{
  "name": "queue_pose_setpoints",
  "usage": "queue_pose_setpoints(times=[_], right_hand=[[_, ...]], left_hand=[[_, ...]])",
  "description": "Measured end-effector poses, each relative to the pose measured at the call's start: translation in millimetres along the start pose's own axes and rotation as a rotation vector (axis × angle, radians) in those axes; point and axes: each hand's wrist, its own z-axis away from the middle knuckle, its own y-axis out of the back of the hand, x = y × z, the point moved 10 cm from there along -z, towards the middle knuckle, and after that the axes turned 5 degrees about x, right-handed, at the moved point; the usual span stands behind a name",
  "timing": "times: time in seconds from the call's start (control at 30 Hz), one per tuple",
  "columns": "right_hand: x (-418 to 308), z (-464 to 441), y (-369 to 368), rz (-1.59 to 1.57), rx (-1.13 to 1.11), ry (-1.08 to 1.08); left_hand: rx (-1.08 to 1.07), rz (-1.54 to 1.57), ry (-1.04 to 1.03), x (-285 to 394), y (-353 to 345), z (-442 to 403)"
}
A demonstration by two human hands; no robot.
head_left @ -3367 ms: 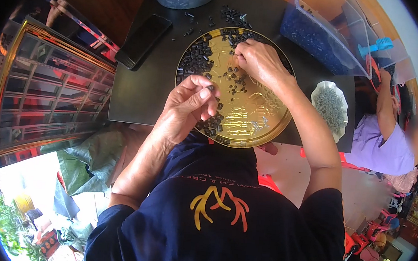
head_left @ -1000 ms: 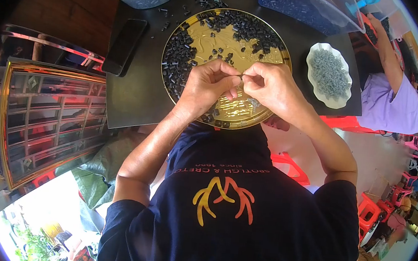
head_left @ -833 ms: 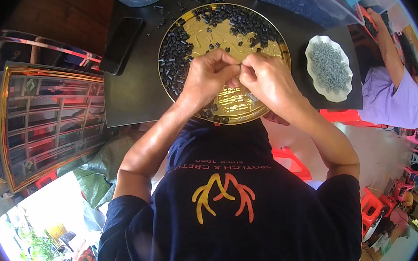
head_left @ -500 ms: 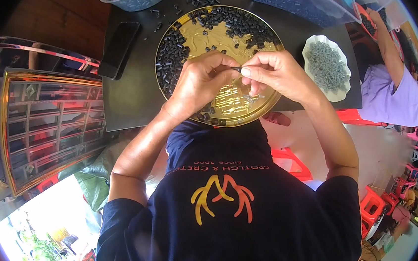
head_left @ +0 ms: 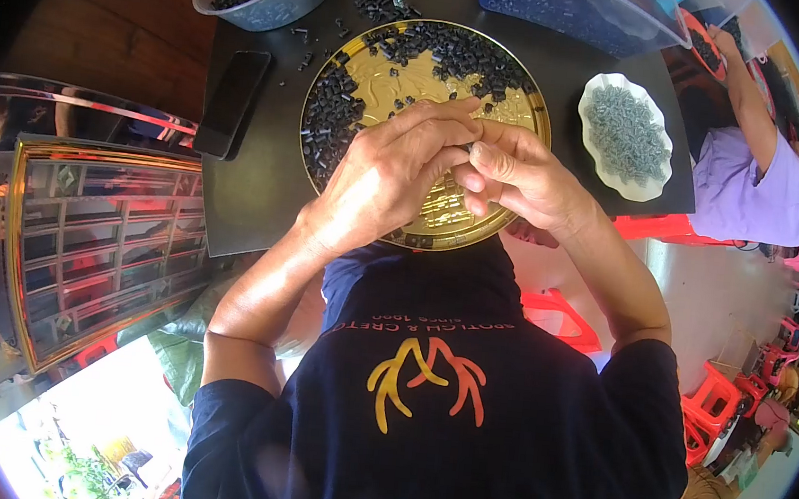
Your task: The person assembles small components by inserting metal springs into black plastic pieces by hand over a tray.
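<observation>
Over the round gold tray (head_left: 544,134), my left hand (head_left: 397,169) and my right hand (head_left: 525,175) meet with their fingertips touching. Both are closed in a pinch around something small; the fingers hide most of it, so I cannot make it out. Small black parts (head_left: 330,115) lie heaped along the left and far sides of the tray. To the right, a white scalloped dish (head_left: 585,137) holds a pile of small grey pieces (head_left: 626,136).
A bowl of black parts (head_left: 273,6) stands at the far left, near a black phone (head_left: 235,102). Loose black parts (head_left: 381,6) lie beyond the tray. A clear bin (head_left: 582,14) is at the far right. Another person in a purple top (head_left: 756,190) sits at the right.
My hands, earlier apart with the right one among the parts on the tray, have come together. Since half a second ago, my left fingers have moved over the right fingertips, covering the small dark piece.
</observation>
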Motion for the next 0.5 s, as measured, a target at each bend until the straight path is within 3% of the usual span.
queue_pose_setpoints(times=[0.23,0.33,0.5], right_hand=[[-10,2,16,0.158,0.185,-0.012],[-30,13,23,0.231,0.220,0.036],[-4,64,28,0.326,-0.262,-0.241]], left_hand=[[0.033,0.078,0.078,-34,11,-8],[0.148,0.223,0.407,-86,44,-17],[0.476,-0.054,0.268,-122,159,-70]])
